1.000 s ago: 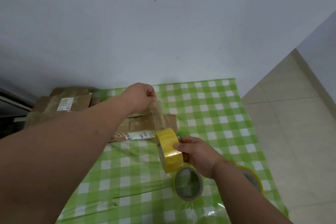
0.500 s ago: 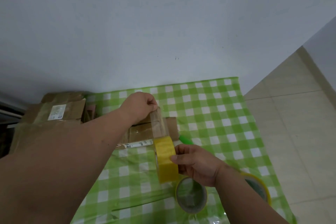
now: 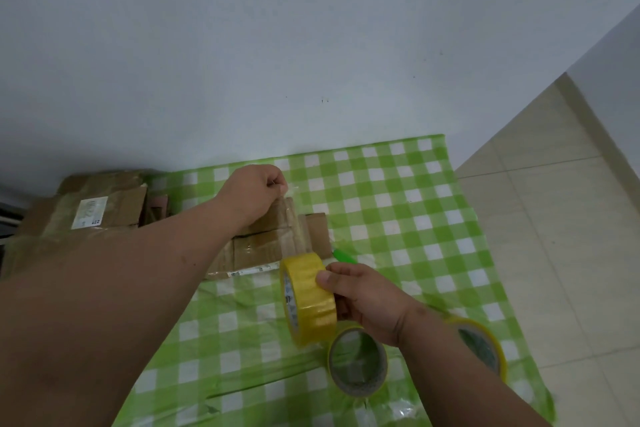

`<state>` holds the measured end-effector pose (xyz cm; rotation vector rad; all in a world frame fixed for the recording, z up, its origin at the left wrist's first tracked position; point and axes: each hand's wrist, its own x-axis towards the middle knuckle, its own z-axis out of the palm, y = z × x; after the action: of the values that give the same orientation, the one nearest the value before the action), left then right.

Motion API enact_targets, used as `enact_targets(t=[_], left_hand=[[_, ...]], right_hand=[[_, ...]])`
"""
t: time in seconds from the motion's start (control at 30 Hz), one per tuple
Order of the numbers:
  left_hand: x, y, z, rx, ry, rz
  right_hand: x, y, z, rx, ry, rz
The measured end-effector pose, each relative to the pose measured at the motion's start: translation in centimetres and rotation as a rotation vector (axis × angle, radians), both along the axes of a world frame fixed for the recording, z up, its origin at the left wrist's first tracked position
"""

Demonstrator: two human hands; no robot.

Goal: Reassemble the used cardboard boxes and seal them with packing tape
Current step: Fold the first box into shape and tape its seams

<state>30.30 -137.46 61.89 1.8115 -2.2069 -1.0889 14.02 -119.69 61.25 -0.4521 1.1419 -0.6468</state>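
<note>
Tape strip [image 3: 292, 218] stretches from pinching left hand [image 3: 258, 192] to roll [image 3: 308, 298] gripped by right hand [image 3: 367, 302].

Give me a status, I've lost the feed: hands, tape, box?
Left hand pinches tape end. Right hand grips yellow roll. Strip stretched above small box. Nothing blocking.
</note>
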Motion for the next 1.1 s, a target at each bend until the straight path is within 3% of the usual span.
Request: enact_targets(t=[0.17, 0.37, 0.5, 0.63, 0.9, 1.1], left_hand=[[0.1, -0.1, -0.3, 0.017, -0.019, 0.001], [-0.4, -0.2, -0.5, -0.024, -0.178, -0.053], [-0.5, 0.0, -0.7, -0.006, -0.13, -0.009], [-0.8, 0.3, -0.9, -0.011, -0.198, -0.092], [0.6, 1.5, -0.1, 0.02, -0.12, -0.196], [0.5, 2.2, -0.2, 0.032, -0.184, -0.279]], right_hand=[[0.7, 0.4, -0.5, 0.008, 0.055, -0.008], [1.3, 0.9, -0.7, 0.008, 0.089, -0.029], [1.4, 1.0, -0.7, -0.02, 0.124, -0.027], [1.3, 1.1, -1.2, -0.033, 0.154, -0.019], [1.4, 1.0, -1.4, -0.036, 0.155, -0.037], [1.6, 1.0, -1.5, -0.013, 0.118, -0.051]])
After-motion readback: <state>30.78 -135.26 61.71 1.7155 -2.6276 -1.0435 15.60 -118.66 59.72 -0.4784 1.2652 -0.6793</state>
